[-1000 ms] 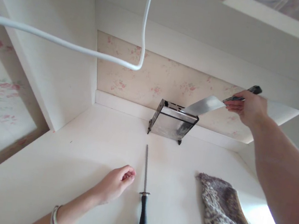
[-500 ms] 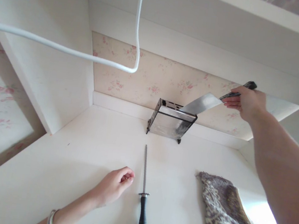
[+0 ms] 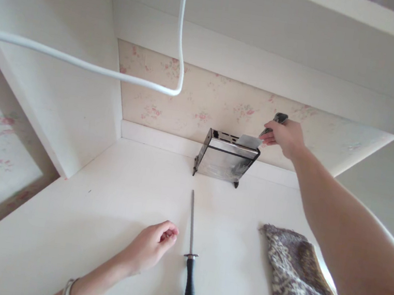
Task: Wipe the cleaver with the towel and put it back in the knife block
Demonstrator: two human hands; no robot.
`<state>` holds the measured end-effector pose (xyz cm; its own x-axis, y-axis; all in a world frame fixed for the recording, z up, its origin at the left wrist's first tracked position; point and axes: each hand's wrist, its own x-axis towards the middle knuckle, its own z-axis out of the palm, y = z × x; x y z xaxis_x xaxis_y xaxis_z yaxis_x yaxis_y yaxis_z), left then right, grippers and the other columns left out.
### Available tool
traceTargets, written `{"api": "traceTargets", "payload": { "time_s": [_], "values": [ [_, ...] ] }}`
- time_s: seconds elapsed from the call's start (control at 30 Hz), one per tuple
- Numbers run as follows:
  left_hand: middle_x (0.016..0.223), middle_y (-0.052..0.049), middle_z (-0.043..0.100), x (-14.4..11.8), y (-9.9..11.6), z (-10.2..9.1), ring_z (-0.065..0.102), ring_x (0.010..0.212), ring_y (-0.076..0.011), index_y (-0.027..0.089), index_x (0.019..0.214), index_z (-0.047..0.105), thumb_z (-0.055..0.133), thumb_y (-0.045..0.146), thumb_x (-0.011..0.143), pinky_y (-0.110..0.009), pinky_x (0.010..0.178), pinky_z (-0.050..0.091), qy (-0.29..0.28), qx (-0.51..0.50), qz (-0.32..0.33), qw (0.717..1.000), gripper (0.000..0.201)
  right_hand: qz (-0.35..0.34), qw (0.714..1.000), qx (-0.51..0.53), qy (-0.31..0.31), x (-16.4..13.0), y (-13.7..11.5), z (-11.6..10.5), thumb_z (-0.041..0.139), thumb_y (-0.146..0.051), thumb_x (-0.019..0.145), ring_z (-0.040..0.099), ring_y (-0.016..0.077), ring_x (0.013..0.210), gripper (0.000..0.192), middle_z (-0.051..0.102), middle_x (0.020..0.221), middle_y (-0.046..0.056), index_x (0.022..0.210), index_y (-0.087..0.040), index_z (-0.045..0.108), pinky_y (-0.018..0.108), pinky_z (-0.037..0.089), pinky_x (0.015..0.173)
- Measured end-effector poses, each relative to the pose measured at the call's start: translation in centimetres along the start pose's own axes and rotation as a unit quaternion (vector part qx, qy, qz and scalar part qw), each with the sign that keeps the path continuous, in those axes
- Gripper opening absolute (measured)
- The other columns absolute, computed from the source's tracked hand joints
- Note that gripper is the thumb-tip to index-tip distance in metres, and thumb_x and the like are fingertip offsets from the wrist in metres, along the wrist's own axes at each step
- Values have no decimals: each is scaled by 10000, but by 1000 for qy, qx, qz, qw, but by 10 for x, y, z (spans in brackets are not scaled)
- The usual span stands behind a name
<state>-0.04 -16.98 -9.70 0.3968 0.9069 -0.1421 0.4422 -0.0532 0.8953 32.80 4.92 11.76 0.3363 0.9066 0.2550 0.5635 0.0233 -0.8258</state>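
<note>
1. White countertop [image 3: 107, 213] set in an alcove: floral wallpaper [image 3: 196, 103] on the back wall, white side panel on the left, underside of a shelf overhead. A white cable [image 3: 84, 64] loops down across the upper left.
2. Knife block [image 3: 225, 155], steel and clear-sided, stands at the back edge of the countertop against the wall trim, slots facing up. Probably parked there to keep blades out of the working area.
3. Right hand [image 3: 286, 136] reaches to the back edge, fingers closed round the dark handle of a cleaver [image 3: 252, 141]. Blade is mostly sunk in the block's right-hand slot; only a short strip of steel shows above the top. Grip sits on the handle end, well off the edge, and the handle angles up and to the right in line with the slot.
4. Left hand [image 3: 152, 246] lies on the countertop near the front edge, fingers loosely curled, holding nothing. Looks like a bracing rest during the long reach. Bangles on the wrist.
5. Honing steel [image 3: 191, 244] lies flat just to the right of the left hand, not touching it; black handle toward the front edge, rod pointing at the block.
6. Patterned grey-brown cloth [image 3: 298, 284] is spread toward the front right corner, well apart from the steel.
</note>
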Motion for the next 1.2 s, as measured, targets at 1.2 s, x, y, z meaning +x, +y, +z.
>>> {"api": "traceTargets", "payload": {
  "time_s": [1.2],
  "values": [
    [700,2,597,38,72,23,555,739,-150,198,732,537,538,66,839,-304,778,402,-145,508,536,658,169,-43,968,-91,-228,-203,213,16,449,-342,854,591,131,517,257,672,618,-12,971,-212,637,227,434,554]
  ]
}}
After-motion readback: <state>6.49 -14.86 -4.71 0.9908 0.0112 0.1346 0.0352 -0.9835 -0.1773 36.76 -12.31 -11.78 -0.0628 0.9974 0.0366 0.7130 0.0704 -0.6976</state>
